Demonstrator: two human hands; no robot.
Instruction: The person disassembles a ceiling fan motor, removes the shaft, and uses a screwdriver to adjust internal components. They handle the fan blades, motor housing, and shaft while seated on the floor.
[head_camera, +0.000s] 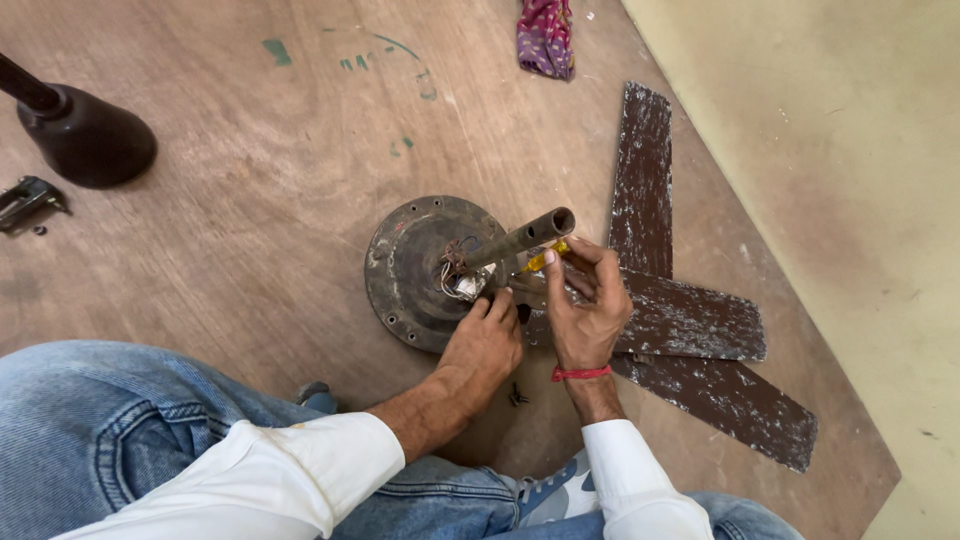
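Observation:
A round, rusty ceiling fan motor (410, 262) lies on the wooden floor, with a metal rod (520, 238) rising from its centre and loose wires (455, 268) at the rod's base. My left hand (485, 345) rests on the motor's near edge, fingers pressing at the wires. My right hand (585, 305) grips a yellow-handled screwdriver (545, 258), its tip pointing at the base of the rod.
Three worn brown fan blades (690, 320) lie to the right of the motor. A dark cone-shaped fan cover (85, 135) and a small metal bracket (28, 200) sit at the left. A pink cloth (545, 38) lies at the top. Small screws (517, 395) lie near my wrist.

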